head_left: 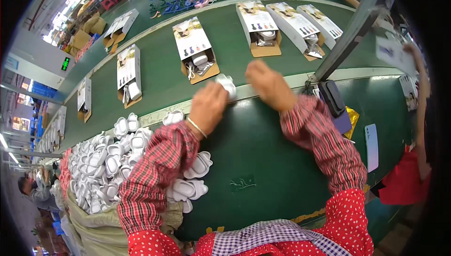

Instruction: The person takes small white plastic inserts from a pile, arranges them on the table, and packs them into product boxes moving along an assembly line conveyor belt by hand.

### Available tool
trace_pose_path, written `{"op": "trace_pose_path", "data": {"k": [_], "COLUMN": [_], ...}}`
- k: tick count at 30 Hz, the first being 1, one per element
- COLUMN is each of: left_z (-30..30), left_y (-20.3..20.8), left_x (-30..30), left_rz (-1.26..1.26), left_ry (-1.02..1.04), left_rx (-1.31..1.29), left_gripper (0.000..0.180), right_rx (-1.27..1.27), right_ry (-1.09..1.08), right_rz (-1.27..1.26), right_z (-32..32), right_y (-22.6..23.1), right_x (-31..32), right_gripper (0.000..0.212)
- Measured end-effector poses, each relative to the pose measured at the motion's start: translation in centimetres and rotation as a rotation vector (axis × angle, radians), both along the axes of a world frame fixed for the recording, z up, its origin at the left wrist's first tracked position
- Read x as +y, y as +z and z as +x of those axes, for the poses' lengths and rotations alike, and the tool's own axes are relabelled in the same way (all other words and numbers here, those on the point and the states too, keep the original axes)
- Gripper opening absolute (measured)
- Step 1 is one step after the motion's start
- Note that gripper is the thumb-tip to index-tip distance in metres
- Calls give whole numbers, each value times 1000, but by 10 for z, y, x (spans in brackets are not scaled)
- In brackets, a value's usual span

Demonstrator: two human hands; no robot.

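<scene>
My left hand [208, 106] is closed on a white plastic piece [227, 86] with a wavy outline, just above the light edge strip of the belt. To its right, my right hand [271, 86] hovers with its fingers curled together. Motion blurs it, and I cannot make out anything in its grip. Beyond my left hand, an open carton [192, 38] lies on the green belt with a white device and a silver packet showing at its near end. Several loose white plastic pieces [187, 189] lie beside my left forearm.
A large heap of white pieces [101, 162] rests on a sack [105, 225] at the left. Other open cartons [256, 16] stand along the belt [155, 35]. At the right are a metal post [345, 33], a black case [331, 97], a phone [371, 147] and a co-worker's arm [422, 101].
</scene>
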State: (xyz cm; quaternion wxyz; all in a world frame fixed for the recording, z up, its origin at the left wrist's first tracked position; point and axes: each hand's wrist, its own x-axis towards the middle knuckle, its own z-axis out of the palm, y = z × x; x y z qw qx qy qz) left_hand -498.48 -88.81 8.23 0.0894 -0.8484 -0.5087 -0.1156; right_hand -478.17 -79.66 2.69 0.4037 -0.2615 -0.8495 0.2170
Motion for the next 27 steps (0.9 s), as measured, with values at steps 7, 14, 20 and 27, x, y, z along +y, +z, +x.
{"op": "trace_pose_path", "data": {"k": [7,14,20,27], "left_z": [-41,-78,-106,-54], "left_y": [5,12,118,134], "left_x": [101,1,-142,-376], "left_rz": [-146,1,47,-467], "left_ry": [252,263,122,-205], "left_rx": [-37,-5,-63,-7], "left_gripper": [13,16,14,15], "right_rx": [-168,-155,-96,-221], "right_ry": [340,458,365,445], "right_rz": [-52,-31,200,193], "right_z": [-6,-62,-132,-196], "right_y": [18,39,66,61], "right_x": [-103,-251,-269,-274], "right_gripper": [15,17,23,14]}}
